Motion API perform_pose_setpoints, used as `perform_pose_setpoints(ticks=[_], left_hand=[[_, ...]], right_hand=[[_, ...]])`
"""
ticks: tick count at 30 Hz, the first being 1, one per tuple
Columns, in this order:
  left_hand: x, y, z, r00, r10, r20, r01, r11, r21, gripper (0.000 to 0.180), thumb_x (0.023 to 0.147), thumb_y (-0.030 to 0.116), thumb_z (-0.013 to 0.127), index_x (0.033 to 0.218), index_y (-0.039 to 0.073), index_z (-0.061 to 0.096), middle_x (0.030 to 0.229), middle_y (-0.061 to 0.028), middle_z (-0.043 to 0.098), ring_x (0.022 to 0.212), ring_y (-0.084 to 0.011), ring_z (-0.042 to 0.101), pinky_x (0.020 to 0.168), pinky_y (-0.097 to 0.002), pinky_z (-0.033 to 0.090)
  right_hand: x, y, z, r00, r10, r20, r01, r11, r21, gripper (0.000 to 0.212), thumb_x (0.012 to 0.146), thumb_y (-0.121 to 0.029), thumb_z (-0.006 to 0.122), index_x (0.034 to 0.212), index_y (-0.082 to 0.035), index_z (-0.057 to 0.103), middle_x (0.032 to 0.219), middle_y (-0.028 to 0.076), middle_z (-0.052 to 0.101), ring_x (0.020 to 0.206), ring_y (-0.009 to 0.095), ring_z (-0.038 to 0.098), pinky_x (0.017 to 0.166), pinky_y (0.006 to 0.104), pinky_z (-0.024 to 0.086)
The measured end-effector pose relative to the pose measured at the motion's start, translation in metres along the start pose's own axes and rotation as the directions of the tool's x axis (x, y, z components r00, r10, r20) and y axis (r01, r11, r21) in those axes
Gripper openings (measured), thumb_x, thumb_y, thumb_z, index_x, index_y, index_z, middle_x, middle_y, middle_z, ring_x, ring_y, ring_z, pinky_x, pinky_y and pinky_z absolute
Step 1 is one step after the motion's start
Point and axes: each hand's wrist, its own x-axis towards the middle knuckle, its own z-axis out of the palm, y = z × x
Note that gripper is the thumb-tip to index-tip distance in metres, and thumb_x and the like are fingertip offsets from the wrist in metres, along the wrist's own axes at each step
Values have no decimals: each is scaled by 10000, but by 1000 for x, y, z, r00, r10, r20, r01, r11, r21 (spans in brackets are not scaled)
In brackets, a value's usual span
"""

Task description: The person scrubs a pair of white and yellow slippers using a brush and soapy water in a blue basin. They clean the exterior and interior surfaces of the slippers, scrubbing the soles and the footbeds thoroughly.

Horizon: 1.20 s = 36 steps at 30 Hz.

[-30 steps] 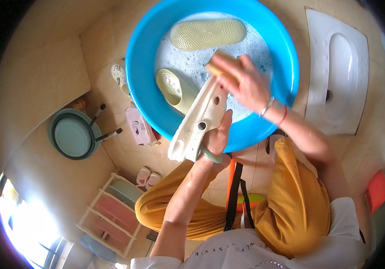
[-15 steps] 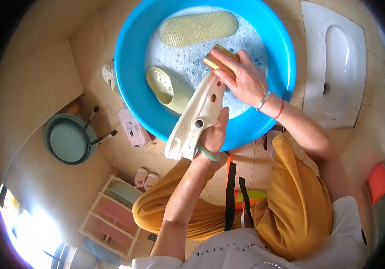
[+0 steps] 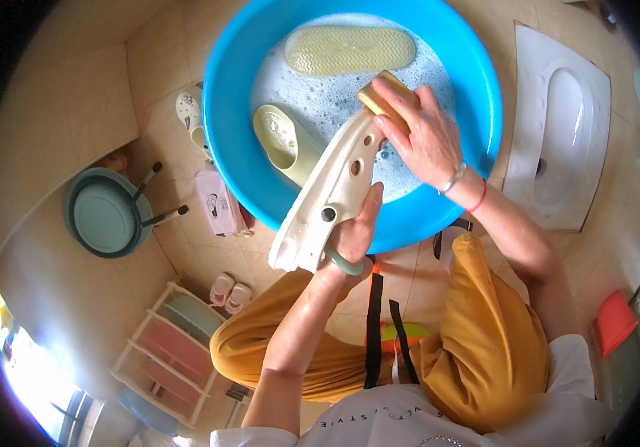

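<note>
- The left hand [image 3: 350, 238] is clenched around the heel end of a white clog [image 3: 331, 197], thumb lying along its side, and holds it tilted over the near rim of a blue basin [image 3: 223, 127].
- The right hand [image 3: 420, 138] grips a yellow sponge [image 3: 383, 97] and presses it against the toe end of the clog, just above the foam.
- The clog looks like a light, stiff moulded foam shoe with round holes in its upper; wet and soapy, it is probably slippery, so a wrap around the narrow heel, or a finger hooked through a hole, seems the surest hold.
- The sponge looks soft and would likely squash under the fingers.
- In the soapy water lie a pale green slipper [image 3: 286, 141], left of the clog, and a second one sole-up [image 3: 350, 48] at the far side.
- On the tiled floor [image 3: 81, 97] left of the basin sit a small white shoe [image 3: 189, 115], a pink box [image 3: 219, 201] and a teal basin [image 3: 104, 212].
- To the right is a white squat toilet [image 3: 566, 141]; near left stands a pastel rack [image 3: 167, 350].
</note>
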Motion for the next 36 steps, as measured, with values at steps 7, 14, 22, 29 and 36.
perform_pose_setpoints(ticks=[7,14,22,29,36], left_hand=[[-10,-49,6,996,72,-50,-80,977,-196,358,959,227,629,1243,27,542,1101,-94,597,975,-192,577,765,-305,497],[-6,-28,3,995,73,-75,-79,993,-87,339,909,215,661,1173,10,600,982,-95,648,858,-192,600,734,-328,495],[-23,-45,8,985,127,-116,-145,977,-159,354,914,220,650,1194,11,596,977,-110,654,854,-212,597,760,-357,500],[-30,-39,7,998,-57,0,50,870,-491,528,938,225,637,1389,30,443,1274,-106,546,1121,-185,514,962,-327,435],[-25,-3,9,994,91,-59,-90,996,22,379,935,222,641,1242,9,579,971,-109,666,866,-254,630,759,-375,517]], right_hand=[[-29,-87,-14,954,-297,47,278,930,239,433,930,-420,602,1342,-292,572,936,57,496,705,163,549,561,282,511],[-14,-41,-1,992,-58,108,53,997,52,430,935,-373,606,1349,-269,558,955,115,490,731,244,576,546,333,512],[-24,-49,2,980,-201,14,196,968,156,450,914,-356,620,1352,-274,560,956,113,503,749,259,585,587,377,528],[-52,-104,-19,935,-350,56,336,924,182,493,871,-379,660,1344,-283,562,947,86,482,750,251,592,606,372,540],[-5,-17,-17,999,-39,-4,40,999,29,394,950,-371,593,1327,-258,579,895,69,490,631,190,535,504,304,490]])
